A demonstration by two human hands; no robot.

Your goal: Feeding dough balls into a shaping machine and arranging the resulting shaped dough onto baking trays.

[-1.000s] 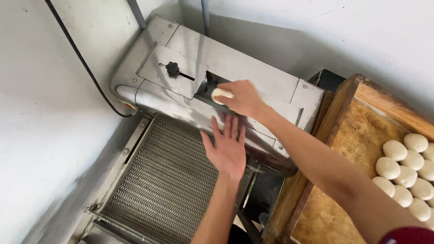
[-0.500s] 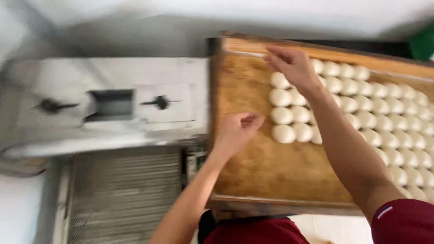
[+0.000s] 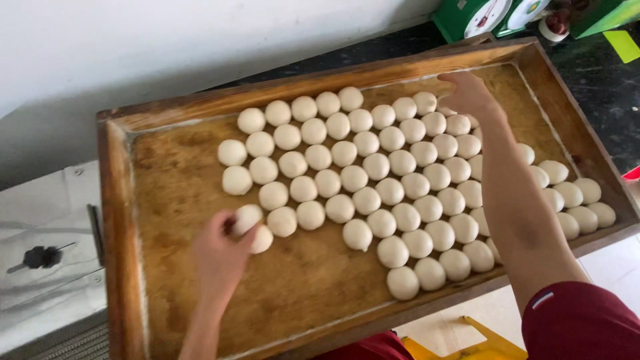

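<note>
Head view, looking straight down: my left hand (image 3: 220, 257) closes its fingers around one dough ball (image 3: 247, 217) at the near-left edge of the rows, lifting or pressing it against a second ball (image 3: 263, 239) that sits just beside it. The fingers are curled narrow around the ball, thumb side hidden beneath my palm. My right hand (image 3: 470, 93) reaches across to the far side of the wooden tray (image 3: 120, 220), fingers loosely bent and pointing left, resting at the back row of dough balls (image 3: 373, 180); from this angle I cannot tell whether it grips one or only touches them. My right forearm crosses over the right-hand rows, hiding several balls, and a dark red sleeve (image 3: 580, 320) shows at the lower right.

The pale round balls lie in close diagonal rows, touching one another, filling the middle and right of the tray. The tray's floor (image 3: 180, 173) is brown and dusted, bare along its left side and near edge. Left of the tray stands a grey metal machine (image 3: 47, 233) with a black knob (image 3: 39, 257). Beyond the tray's far right corner, on the dark counter (image 3: 600, 87), sit green scales (image 3: 480, 15). A yellow stool (image 3: 480, 343) shows below the tray's near rim.
</note>
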